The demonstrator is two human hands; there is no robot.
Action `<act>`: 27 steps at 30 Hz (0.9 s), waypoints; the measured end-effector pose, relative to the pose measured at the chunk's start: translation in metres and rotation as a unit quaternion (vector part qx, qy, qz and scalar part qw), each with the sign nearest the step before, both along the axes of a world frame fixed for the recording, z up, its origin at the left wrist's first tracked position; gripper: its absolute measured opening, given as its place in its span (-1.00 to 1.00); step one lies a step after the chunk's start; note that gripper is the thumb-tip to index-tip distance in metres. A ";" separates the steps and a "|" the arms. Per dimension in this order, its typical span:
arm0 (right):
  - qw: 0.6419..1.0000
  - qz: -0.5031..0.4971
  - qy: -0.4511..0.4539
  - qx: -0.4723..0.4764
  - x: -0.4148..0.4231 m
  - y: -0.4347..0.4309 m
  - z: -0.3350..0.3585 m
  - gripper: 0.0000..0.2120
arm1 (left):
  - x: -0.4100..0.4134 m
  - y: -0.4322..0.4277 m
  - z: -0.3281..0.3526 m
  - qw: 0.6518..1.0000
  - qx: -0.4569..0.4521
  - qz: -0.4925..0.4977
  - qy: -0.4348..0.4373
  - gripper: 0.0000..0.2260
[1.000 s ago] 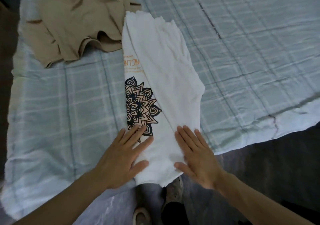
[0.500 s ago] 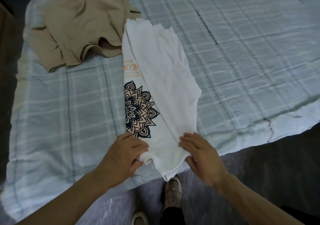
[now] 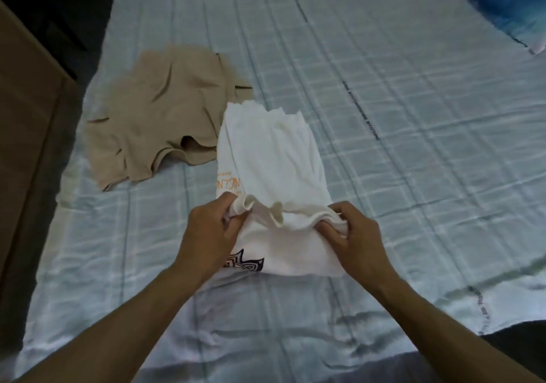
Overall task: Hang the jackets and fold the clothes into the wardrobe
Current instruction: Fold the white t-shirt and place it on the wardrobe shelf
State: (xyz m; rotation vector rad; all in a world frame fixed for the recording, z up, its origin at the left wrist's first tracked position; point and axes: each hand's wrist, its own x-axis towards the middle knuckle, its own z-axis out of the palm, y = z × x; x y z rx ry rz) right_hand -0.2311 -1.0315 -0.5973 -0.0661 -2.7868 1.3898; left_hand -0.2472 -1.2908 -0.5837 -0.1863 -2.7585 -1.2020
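Head view: two hands carried the near end of a white T-shirt [image 3: 274, 158] over its own middle, on the bed [image 3: 413, 146].

The T-shirt lay as a narrow strip a little in from the bed's near edge. Its long axis ran straight away from the person toward the far edge, and its wavy far end pointed that way. The left hand [image 3: 206, 235] pinched the raised edge at the strip's left side, fingers curled round the cloth. The right hand [image 3: 357, 235] pinched it at the right side in the same way. Both were about equally near the flat far half, which lay directly ahead of them. A dark mandala print [image 3: 245, 264] showed beneath the left hand. A beige garment [image 3: 159, 122] lay rumpled toward the bed's left edge, touching the strip's far left corner. The fold probably needed laying down along that axis.
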 end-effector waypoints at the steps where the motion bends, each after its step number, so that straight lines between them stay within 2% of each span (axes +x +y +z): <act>1: 1.000 -0.015 -0.005 -0.015 -0.012 0.000 0.002 -0.85 | -0.012 0.000 0.001 1.000 -0.001 0.007 0.005 -0.84; 8: 0.999 -0.035 -0.017 -0.037 -0.108 -0.004 0.010 -0.84 | -0.103 -0.008 -0.005 0.999 -0.009 0.030 0.025 -0.76; 13: 0.989 -0.019 -0.106 -0.102 -0.198 -0.009 -0.004 -0.87 | -0.185 -0.017 -0.014 0.998 -0.016 0.049 0.031 -0.73; 16: 0.990 -0.029 -0.091 -0.109 -0.248 -0.017 -0.009 -0.93 | -0.234 -0.023 -0.020 0.997 -0.023 0.051 0.047 -0.73; 18: 0.992 -0.053 -0.077 -0.082 -0.279 -0.024 -0.017 -0.94 | -0.268 -0.025 -0.029 0.997 -0.021 0.061 0.047 -0.73; 21: 0.989 -0.100 -0.110 -0.025 -0.313 -0.027 -0.038 -0.76 | -0.306 -0.022 -0.050 0.994 -0.016 0.107 -0.028 -0.84; 23: 0.982 -0.092 -0.160 0.025 -0.317 -0.028 -0.049 -0.66 | -0.312 -0.019 -0.061 0.986 -0.022 0.144 -0.076 -0.74; 25: 0.981 -0.056 -0.162 0.094 -0.307 -0.030 -0.054 -0.53 | -0.303 -0.017 -0.065 0.983 -0.105 0.147 -0.020 -0.70; 27: 0.984 -0.012 -0.085 0.159 -0.286 -0.034 -0.051 -0.47 | -0.286 -0.010 -0.066 0.975 -0.194 0.079 0.073 -0.66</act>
